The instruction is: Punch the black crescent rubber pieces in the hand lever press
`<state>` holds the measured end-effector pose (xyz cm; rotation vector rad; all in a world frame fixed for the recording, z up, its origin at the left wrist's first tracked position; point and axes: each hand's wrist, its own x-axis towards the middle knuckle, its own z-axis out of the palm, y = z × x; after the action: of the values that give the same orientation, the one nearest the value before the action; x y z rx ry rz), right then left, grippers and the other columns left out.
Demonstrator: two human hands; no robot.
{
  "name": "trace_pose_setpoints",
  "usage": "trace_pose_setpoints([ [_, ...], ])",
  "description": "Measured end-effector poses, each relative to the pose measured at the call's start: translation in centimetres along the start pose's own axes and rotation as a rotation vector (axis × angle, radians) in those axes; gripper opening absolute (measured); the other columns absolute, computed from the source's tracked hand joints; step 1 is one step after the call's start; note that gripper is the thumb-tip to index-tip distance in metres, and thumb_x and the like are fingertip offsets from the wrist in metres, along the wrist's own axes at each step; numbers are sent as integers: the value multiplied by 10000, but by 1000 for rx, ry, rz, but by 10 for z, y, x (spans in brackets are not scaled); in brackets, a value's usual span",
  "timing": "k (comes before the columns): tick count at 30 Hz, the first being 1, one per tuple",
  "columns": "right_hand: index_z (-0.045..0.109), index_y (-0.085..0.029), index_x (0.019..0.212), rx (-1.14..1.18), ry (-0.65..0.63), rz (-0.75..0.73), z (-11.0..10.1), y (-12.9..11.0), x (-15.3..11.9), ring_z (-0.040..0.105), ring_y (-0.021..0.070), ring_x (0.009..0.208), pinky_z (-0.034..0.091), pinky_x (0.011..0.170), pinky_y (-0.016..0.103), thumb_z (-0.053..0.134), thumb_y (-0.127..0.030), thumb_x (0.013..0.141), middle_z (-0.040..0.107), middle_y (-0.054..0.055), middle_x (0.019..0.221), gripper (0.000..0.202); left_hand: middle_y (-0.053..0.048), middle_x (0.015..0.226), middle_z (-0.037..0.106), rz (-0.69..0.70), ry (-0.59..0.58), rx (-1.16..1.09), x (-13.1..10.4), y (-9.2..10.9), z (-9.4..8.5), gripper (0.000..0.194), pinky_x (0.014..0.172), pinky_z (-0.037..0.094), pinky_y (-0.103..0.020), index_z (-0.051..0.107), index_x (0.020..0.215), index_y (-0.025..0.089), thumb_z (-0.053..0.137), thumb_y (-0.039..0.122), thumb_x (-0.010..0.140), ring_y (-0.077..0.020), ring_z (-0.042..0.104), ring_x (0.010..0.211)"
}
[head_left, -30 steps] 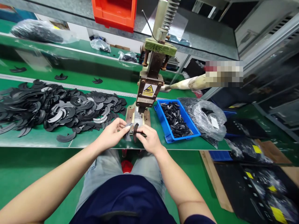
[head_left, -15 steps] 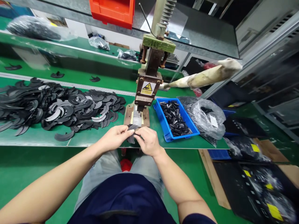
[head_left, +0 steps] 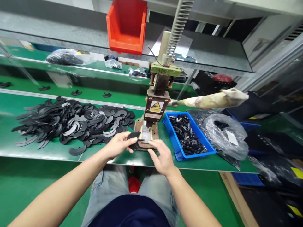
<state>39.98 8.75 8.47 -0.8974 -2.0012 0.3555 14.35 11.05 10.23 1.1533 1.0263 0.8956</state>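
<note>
My left hand [head_left: 120, 144] pinches a dark curved piece [head_left: 133, 140] at the front left of the press base [head_left: 154, 134]. Fingers of my right hand [head_left: 163, 157] are apart at the front right edge of the base, with nothing seen between them. Above the base stands the hand press [head_left: 156, 105] with a yellow warning label and a wrapped lever [head_left: 210, 100] reaching right. A large pile of dark curved pieces [head_left: 78, 123] lies left of the press. To the right, a blue tray [head_left: 178, 154] holds many small black parts.
Right of the tray lies a clear plastic bag [head_left: 227, 134]. An orange bin [head_left: 127, 28] sits on the grey shelf [head_left: 59, 26] above. Several dark pieces rest on the green surface behind the pile. Bagged parts and cardboard are at the lower right.
My right hand has come off the curved piece and its fingers have spread. The left hand still holds the piece, now beside the press base. The camera view has shifted.
</note>
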Motion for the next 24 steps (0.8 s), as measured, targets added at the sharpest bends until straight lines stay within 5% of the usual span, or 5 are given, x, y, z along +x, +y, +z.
trace_pose_setpoints([
  [4, 678, -257, 1278, -13, 35, 97, -17, 10, -23, 725, 219, 1089, 644, 937, 401, 618, -207, 993, 744, 97, 1147, 295, -93, 1038, 790, 72, 273, 211, 65, 5, -55, 542, 729, 664, -361, 768, 1059, 139, 786, 627, 824, -248, 758, 878],
  [8, 687, -258, 1252, -48, 14, 136, -34, 14, -46, 730, 206, 1053, 648, 901, 370, 614, -189, 990, 748, 88, 1111, 280, -108, 1026, 821, 10, 492, 811, 155, 38, -107, 382, 892, 626, -382, 796, 1119, 160, 580, 440, 976, -301, 802, 962],
  [14, 707, -275, 1218, -186, 60, 191, -77, 30, -52, 736, 202, 1061, 636, 918, 361, 629, -223, 990, 754, 72, 1126, 246, -242, 1371, 734, 76, 499, 1020, 236, 81, -114, 443, 1180, 469, -458, 755, 1290, 74, 658, 247, 894, -395, 655, 1357],
  [19, 725, -282, 1191, -389, 27, 409, -128, 73, -51, 723, 278, 1174, 604, 1059, 491, 606, -381, 999, 759, 97, 1232, 247, -194, 1461, 694, 159, 437, 1020, 212, 58, -95, 394, 1223, 430, -393, 747, 1287, 107, 623, 221, 930, -316, 629, 1391],
  [24, 681, -239, 1354, -629, -372, 672, -160, 121, -36, 674, 340, 1330, 546, 1163, 544, 657, -444, 932, 723, 138, 1409, 470, -131, 1257, 751, 471, 493, 705, 105, 13, -49, 348, 1047, 555, -394, 722, 1235, 175, 576, 411, 1024, -244, 714, 1121],
])
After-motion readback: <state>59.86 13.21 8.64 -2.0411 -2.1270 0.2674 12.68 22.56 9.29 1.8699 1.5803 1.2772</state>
